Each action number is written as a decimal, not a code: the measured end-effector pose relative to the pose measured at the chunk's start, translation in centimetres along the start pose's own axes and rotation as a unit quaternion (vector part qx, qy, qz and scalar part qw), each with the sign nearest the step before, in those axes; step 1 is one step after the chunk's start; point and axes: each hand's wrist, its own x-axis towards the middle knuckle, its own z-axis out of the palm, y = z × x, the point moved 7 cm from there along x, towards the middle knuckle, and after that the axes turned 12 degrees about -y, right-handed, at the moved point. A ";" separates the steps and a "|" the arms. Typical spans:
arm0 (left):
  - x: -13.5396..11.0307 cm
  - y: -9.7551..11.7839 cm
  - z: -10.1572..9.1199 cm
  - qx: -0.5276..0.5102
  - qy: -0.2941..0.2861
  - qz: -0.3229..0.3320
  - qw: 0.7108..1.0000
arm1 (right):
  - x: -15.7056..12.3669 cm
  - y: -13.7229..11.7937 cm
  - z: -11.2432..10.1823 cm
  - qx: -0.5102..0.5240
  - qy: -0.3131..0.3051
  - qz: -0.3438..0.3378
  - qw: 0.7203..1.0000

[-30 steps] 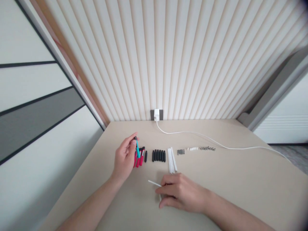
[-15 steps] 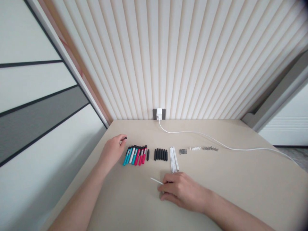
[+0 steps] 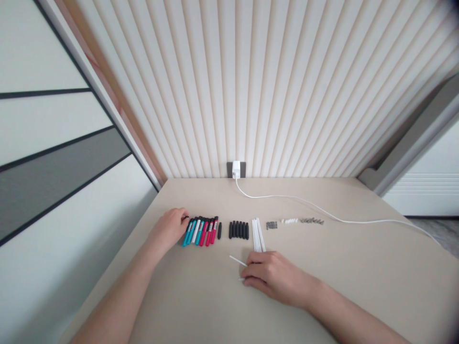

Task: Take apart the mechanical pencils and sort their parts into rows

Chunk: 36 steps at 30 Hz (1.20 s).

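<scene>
My left hand (image 3: 168,229) rests on the beige table (image 3: 322,286) at the left end of a row of teal, white and red pens (image 3: 200,231), fingers curled against the leftmost teal pen; I cannot make out whether it grips it. My right hand (image 3: 274,277) lies nearer to me with its fingers closed on a thin white tube (image 3: 237,260) that sticks out to the left. Just beyond that hand lies a bundle of white tubes (image 3: 257,234). Between pens and tubes sit several black caps (image 3: 238,230).
A single black cap (image 3: 219,230) lies beside the pens. Small dark and white parts (image 3: 294,221) form a row to the right. A white cable (image 3: 322,212) runs from a wall plug (image 3: 235,169) across the table to the right. A slatted wall stands behind.
My left hand laid the teal pen down at the left end of the pen row and now rests beside it. My right hand, with the white tube, shifted slightly toward the bundle.
</scene>
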 end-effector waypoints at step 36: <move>-1.7 3.8 -1.7 0.069 0.123 0.023 0.990 | -7.0 11.5 -7.6 -0.019 0.221 0.298 0.929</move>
